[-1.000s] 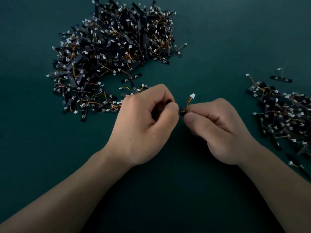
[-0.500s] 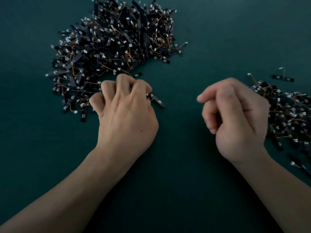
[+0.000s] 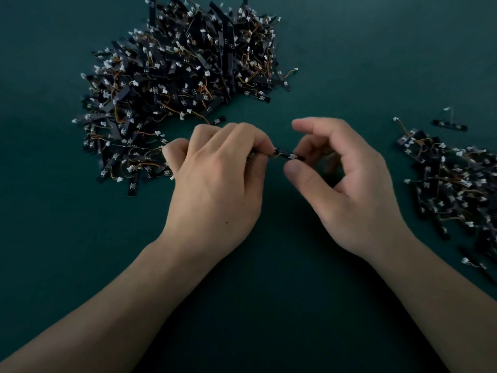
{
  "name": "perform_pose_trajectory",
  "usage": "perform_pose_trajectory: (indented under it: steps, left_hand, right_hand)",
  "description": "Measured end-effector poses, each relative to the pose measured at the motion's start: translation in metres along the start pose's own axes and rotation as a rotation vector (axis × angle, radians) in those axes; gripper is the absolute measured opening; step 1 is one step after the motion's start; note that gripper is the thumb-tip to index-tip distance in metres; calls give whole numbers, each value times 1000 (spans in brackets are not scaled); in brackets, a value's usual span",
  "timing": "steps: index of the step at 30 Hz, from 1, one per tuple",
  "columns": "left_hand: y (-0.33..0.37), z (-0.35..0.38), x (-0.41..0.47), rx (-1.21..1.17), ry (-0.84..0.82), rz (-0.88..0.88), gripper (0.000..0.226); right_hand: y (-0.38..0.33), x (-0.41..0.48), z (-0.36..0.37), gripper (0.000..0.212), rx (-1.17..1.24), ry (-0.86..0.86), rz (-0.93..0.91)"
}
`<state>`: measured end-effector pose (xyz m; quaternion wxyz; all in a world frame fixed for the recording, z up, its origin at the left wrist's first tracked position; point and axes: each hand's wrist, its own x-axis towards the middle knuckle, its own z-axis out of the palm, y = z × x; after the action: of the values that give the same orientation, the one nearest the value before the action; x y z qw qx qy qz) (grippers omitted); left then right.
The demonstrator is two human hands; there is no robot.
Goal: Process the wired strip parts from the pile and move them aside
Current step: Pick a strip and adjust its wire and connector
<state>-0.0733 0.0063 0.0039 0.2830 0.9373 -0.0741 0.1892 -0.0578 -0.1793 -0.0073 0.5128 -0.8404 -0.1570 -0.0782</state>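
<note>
Black strip (image 3: 285, 155), left hand (image 3: 215, 189) pinching

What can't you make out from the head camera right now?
Head view:
strip part: left end hidden inside left hand; whether right hand grips it is unclear.
side pile: cut off by right edge.
main pile: top cut off; parts too tangled to count.

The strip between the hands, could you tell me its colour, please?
The strip is black with a small white part; head view.
</note>
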Motion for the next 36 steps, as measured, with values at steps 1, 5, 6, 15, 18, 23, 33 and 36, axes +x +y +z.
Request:
perform_pose_trajectory:
  steps: [1,5,6,15,18,23,33,36]
  left_hand:
    - [1,0,0,-21,19,26,9]
    - [1,0,-1,-68,56,94,8]
    - [0,0,-1,-80,46,97,10]
    - [-8,-3,2,87,24,-91,50]
    - [-6,-8,6,31,87,-125,40]
    - [7,-11,0,-200,40,-36,37]
    - [7,-14,2,-362,-54,-27,32]
    - [8,-10,-1,-284,-61,14,23]
  right_hand:
    - [-1,0,0,31,-13,-22,5]
    - [-4,1,1,17,-65,-8,1]
    - [-4,1,1,14,-45,-3,10]
    - [0,2,-2,30,157,84,89]
    - [1,1,-1,31,173,31,65]
    - [-2,0,-2,19,82,-30,-96]
    - [-6,0,-2,22,-47,-72,-178]
    - [-5,-1,-1,26,-40,-36,-158]
